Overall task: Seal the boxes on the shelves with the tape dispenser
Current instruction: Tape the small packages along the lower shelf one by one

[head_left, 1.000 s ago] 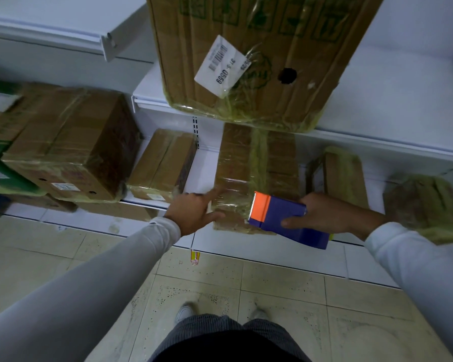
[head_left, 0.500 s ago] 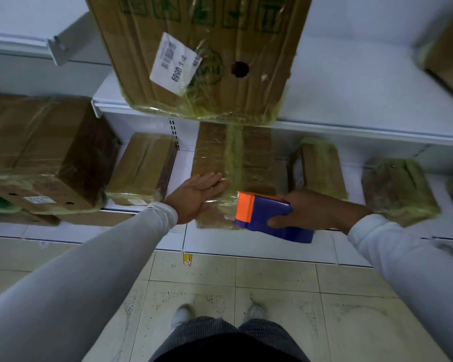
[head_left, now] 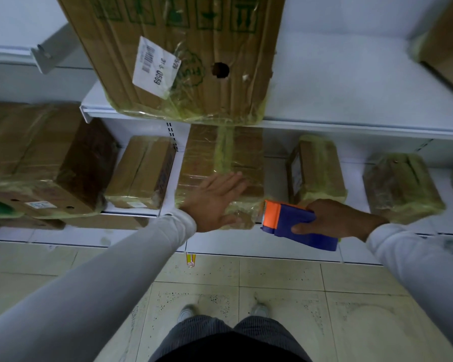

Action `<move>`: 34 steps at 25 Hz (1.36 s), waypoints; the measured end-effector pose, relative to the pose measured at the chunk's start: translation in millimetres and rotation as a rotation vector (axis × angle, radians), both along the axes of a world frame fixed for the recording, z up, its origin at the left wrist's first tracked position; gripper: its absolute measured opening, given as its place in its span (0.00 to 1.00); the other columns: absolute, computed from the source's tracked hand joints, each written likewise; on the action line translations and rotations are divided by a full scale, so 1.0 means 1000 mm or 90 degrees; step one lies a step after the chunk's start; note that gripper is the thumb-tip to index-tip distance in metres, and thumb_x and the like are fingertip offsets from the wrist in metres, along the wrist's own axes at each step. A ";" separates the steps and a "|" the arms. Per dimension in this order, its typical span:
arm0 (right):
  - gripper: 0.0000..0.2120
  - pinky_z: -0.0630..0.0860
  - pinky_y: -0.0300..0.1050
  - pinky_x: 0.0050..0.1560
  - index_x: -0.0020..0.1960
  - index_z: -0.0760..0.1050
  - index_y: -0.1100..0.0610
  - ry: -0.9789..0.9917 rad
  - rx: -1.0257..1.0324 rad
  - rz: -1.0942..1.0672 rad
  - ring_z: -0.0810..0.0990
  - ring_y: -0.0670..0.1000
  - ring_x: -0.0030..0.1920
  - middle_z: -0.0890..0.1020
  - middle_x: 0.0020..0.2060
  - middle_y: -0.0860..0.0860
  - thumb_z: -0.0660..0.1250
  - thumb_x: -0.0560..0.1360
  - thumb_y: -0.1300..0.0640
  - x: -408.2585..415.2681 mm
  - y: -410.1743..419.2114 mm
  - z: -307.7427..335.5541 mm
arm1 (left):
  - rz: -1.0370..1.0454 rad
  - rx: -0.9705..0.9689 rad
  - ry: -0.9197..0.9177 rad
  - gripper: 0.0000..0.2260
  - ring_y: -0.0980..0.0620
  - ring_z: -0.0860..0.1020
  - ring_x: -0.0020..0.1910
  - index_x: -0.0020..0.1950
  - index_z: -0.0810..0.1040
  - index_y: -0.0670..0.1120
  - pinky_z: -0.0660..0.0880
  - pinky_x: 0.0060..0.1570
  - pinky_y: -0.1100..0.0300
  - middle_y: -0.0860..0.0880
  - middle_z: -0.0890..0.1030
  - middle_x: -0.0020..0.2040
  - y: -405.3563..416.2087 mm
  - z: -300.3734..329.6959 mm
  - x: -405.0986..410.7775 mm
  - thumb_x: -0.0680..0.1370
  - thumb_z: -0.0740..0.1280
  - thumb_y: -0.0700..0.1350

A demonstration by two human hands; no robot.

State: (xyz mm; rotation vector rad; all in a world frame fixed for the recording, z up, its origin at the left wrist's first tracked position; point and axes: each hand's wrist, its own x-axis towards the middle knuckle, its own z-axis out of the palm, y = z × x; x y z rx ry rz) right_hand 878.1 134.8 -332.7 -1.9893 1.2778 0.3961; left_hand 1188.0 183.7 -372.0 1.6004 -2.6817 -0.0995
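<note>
A flat cardboard box (head_left: pixel 209 155) wrapped in yellowish tape lies on the bottom shelf, in the middle. My left hand (head_left: pixel 215 201) rests flat on its near end, fingers straight and spread. My right hand (head_left: pixel 335 218) grips a blue tape dispenser (head_left: pixel 296 226) with an orange front. The dispenser's orange end sits at the box's near right corner. A large taped box (head_left: pixel 183 53) with a white label stands on the shelf above.
Other taped boxes lie along the bottom shelf (head_left: pixel 272 165): one (head_left: pixel 139 171) to the left, two (head_left: pixel 317 171) (head_left: pixel 400 186) to the right. A big box (head_left: pixel 37 158) fills the far left. My feet stand on the tiled floor (head_left: pixel 272 278) below.
My left hand slid further onto the box and flattened. My right hand with the dispenser shifted right, to the box's near right corner.
</note>
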 end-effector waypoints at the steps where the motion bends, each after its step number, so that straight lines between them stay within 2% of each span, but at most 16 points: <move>1: 0.21 0.81 0.50 0.50 0.53 0.78 0.50 -0.001 0.000 -0.002 0.83 0.51 0.44 0.84 0.44 0.49 0.69 0.71 0.35 -0.002 -0.001 0.001 | -0.005 -0.004 -0.023 0.36 0.50 0.45 0.77 0.78 0.44 0.49 0.41 0.74 0.51 0.48 0.44 0.79 -0.003 -0.004 -0.010 0.76 0.41 0.68; 4: 0.16 0.80 0.47 0.48 0.52 0.78 0.48 -0.019 -0.002 -0.005 0.83 0.49 0.43 0.84 0.43 0.48 0.69 0.72 0.38 -0.006 -0.003 0.015 | 0.012 -0.013 -0.086 0.28 0.51 0.46 0.78 0.78 0.44 0.51 0.40 0.73 0.53 0.50 0.45 0.79 -0.011 -0.018 -0.012 0.82 0.49 0.59; 7: 0.12 0.79 0.43 0.43 0.45 0.77 0.48 -0.035 0.009 0.041 0.82 0.46 0.38 0.83 0.37 0.47 0.68 0.74 0.40 -0.016 -0.002 0.039 | 0.010 -0.022 -0.082 0.26 0.51 0.51 0.77 0.78 0.49 0.51 0.42 0.72 0.54 0.50 0.50 0.78 -0.011 -0.021 -0.007 0.81 0.49 0.57; 9: 0.13 0.80 0.44 0.43 0.44 0.78 0.49 -0.001 0.012 0.035 0.82 0.46 0.37 0.83 0.36 0.47 0.68 0.74 0.40 -0.032 0.001 0.050 | 0.006 -0.032 -0.082 0.26 0.50 0.54 0.77 0.78 0.53 0.51 0.44 0.72 0.54 0.49 0.53 0.78 -0.012 -0.021 -0.009 0.80 0.48 0.57; 11: 0.15 0.80 0.44 0.42 0.45 0.78 0.50 0.050 -0.009 0.019 0.82 0.46 0.38 0.83 0.36 0.48 0.68 0.73 0.38 -0.041 0.003 0.052 | 0.012 -0.030 -0.086 0.27 0.51 0.53 0.77 0.78 0.52 0.51 0.43 0.72 0.54 0.50 0.52 0.78 -0.012 -0.020 -0.012 0.80 0.47 0.58; 15: 0.19 0.74 0.44 0.39 0.40 0.73 0.52 0.155 -0.128 0.013 0.78 0.49 0.35 0.78 0.33 0.50 0.65 0.74 0.36 -0.020 -0.001 0.030 | 0.022 -0.026 -0.075 0.26 0.51 0.52 0.77 0.78 0.51 0.51 0.43 0.72 0.54 0.50 0.52 0.78 -0.011 -0.022 -0.012 0.81 0.48 0.57; 19: 0.18 0.72 0.42 0.36 0.38 0.70 0.53 0.161 -0.206 0.008 0.75 0.49 0.33 0.75 0.31 0.49 0.62 0.76 0.39 0.032 0.005 0.005 | 0.026 -0.012 -0.071 0.25 0.51 0.51 0.77 0.78 0.50 0.52 0.44 0.73 0.53 0.51 0.50 0.79 -0.012 -0.021 -0.014 0.82 0.51 0.56; 22: 0.19 0.71 0.43 0.37 0.34 0.66 0.53 0.198 -0.243 0.015 0.76 0.52 0.36 0.74 0.31 0.49 0.62 0.76 0.41 0.045 0.003 0.008 | 0.029 -0.002 -0.072 0.25 0.52 0.49 0.77 0.78 0.48 0.52 0.42 0.73 0.54 0.52 0.48 0.79 -0.012 -0.019 -0.016 0.83 0.50 0.55; 24: 0.19 0.72 0.44 0.39 0.33 0.65 0.53 0.208 -0.257 0.006 0.77 0.53 0.38 0.75 0.32 0.50 0.61 0.76 0.42 0.044 0.006 0.013 | 0.033 0.000 -0.064 0.25 0.51 0.51 0.77 0.78 0.50 0.52 0.43 0.73 0.54 0.51 0.50 0.79 -0.014 -0.018 -0.019 0.83 0.51 0.55; 26: 0.17 0.73 0.45 0.41 0.35 0.68 0.54 0.225 -0.279 -0.004 0.79 0.55 0.42 0.76 0.35 0.50 0.61 0.77 0.44 0.041 0.012 0.014 | 0.034 0.004 -0.057 0.24 0.50 0.55 0.77 0.78 0.55 0.50 0.46 0.73 0.53 0.50 0.55 0.78 -0.012 -0.014 -0.021 0.82 0.49 0.55; 28: 0.10 0.72 0.46 0.47 0.48 0.75 0.54 0.279 -0.315 -0.001 0.80 0.57 0.52 0.80 0.46 0.50 0.60 0.78 0.49 0.025 0.020 0.008 | 0.024 0.007 -0.052 0.26 0.48 0.62 0.74 0.76 0.61 0.49 0.51 0.73 0.54 0.48 0.62 0.76 -0.006 -0.012 -0.011 0.80 0.45 0.57; 29: 0.12 0.72 0.46 0.50 0.55 0.76 0.53 0.294 -0.317 -0.024 0.80 0.57 0.55 0.81 0.51 0.51 0.60 0.79 0.48 0.010 0.023 0.004 | 0.013 0.003 -0.061 0.27 0.47 0.65 0.73 0.75 0.64 0.48 0.52 0.72 0.54 0.47 0.65 0.75 -0.001 -0.012 -0.004 0.80 0.44 0.57; 30: 0.16 0.73 0.46 0.51 0.57 0.77 0.54 0.292 -0.302 -0.057 0.80 0.56 0.54 0.81 0.51 0.52 0.60 0.78 0.45 -0.006 0.024 0.004 | -0.003 -0.030 -0.060 0.27 0.47 0.67 0.71 0.74 0.65 0.47 0.53 0.70 0.54 0.47 0.66 0.74 0.001 -0.012 0.002 0.80 0.45 0.58; 32: 0.22 0.77 0.46 0.49 0.55 0.76 0.56 0.260 -0.280 -0.098 0.81 0.55 0.46 0.81 0.45 0.51 0.60 0.76 0.38 -0.025 0.019 0.005 | -0.003 -0.017 -0.063 0.31 0.47 0.67 0.72 0.74 0.65 0.48 0.53 0.71 0.53 0.47 0.66 0.74 -0.002 -0.004 -0.003 0.77 0.47 0.63; 34: 0.22 0.79 0.48 0.47 0.50 0.74 0.56 0.210 -0.274 -0.118 0.80 0.52 0.40 0.78 0.38 0.49 0.60 0.75 0.36 -0.023 0.013 0.006 | 0.037 -0.011 -0.062 0.37 0.45 0.68 0.69 0.72 0.67 0.47 0.56 0.72 0.49 0.46 0.70 0.70 -0.009 0.005 -0.027 0.71 0.49 0.69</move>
